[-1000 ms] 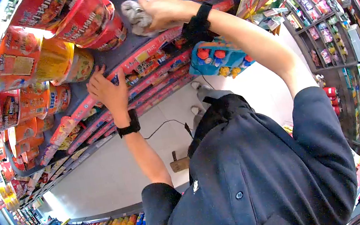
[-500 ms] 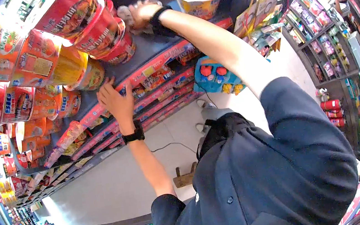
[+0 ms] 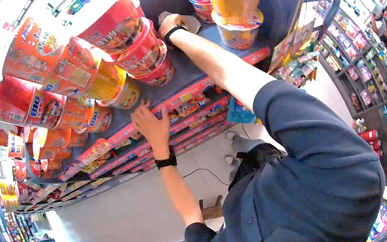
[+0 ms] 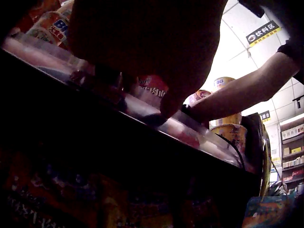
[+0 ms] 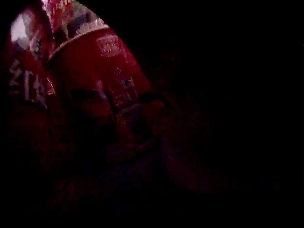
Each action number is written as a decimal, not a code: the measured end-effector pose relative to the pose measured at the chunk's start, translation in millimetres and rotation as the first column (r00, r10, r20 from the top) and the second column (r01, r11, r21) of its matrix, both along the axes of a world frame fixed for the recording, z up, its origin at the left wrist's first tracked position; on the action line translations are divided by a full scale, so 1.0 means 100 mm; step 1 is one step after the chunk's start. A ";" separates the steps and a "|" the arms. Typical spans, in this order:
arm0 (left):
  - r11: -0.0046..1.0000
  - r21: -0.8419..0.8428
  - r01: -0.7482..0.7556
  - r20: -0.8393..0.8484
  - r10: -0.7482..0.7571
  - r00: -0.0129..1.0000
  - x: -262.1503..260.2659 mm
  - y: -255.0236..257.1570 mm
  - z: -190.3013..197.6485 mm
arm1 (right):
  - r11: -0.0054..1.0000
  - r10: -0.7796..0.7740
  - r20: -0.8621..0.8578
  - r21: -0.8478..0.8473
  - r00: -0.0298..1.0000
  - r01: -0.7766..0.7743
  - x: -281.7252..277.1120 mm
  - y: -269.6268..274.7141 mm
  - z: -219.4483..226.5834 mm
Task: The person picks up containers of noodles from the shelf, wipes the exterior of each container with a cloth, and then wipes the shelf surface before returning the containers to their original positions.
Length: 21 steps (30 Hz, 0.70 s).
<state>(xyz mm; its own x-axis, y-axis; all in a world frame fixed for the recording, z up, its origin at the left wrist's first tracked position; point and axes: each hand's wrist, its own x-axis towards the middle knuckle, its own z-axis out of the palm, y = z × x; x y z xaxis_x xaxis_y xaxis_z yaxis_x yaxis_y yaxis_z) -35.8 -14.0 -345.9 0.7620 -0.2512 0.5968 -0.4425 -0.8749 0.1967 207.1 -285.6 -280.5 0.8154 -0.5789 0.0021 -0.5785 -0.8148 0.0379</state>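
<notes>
My right hand (image 3: 173,23) grips a grey cloth (image 3: 192,24) against the dark shelf (image 3: 186,67), deep behind the front edge. Just left of it stands a stack of red noodle cups (image 3: 137,53); yellow cups (image 3: 236,11) are stacked on its right. My left hand (image 3: 154,127) rests at the shelf's front edge with fingers spread, below a yellow cup (image 3: 125,95). The left wrist view shows this hand (image 4: 152,42) as a dark shape over the edge strip. In the dark right wrist view a red cup (image 5: 99,66) appears, but the hand cannot be made out.
Orange and red cups (image 3: 35,106) crowd the shelf's left part. Lower shelves with packets (image 3: 191,105) lie under the pink edge strip. Hanging cards (image 3: 291,45) are at the right end. A small wooden stool (image 3: 211,211) and a cable (image 3: 205,170) are on the floor.
My right hand and the cloth have moved from near the front edge deeper into the shelf, beside the red stack. My left hand stays at the edge. The head view has shifted.
</notes>
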 end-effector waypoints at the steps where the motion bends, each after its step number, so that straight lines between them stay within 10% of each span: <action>1: 1.000 -0.003 -0.008 0.007 0.008 1.000 0.00 -0.01 0.03 | 0.998 -0.035 -0.069 -0.051 0.997 0.032 0.06 0.05 0.04; 16: 0.999 -0.039 0.028 -0.002 -0.028 1.000 -0.02 0.01 0.05 | 0.973 0.206 0.000 -0.111 0.979 -0.204 -0.34 -0.09 0.26; 21: 0.996 -0.073 0.045 -0.020 -0.046 0.999 0.00 -0.02 0.06 | 0.911 0.404 -0.037 0.109 0.914 -0.398 -0.96 -0.24 0.48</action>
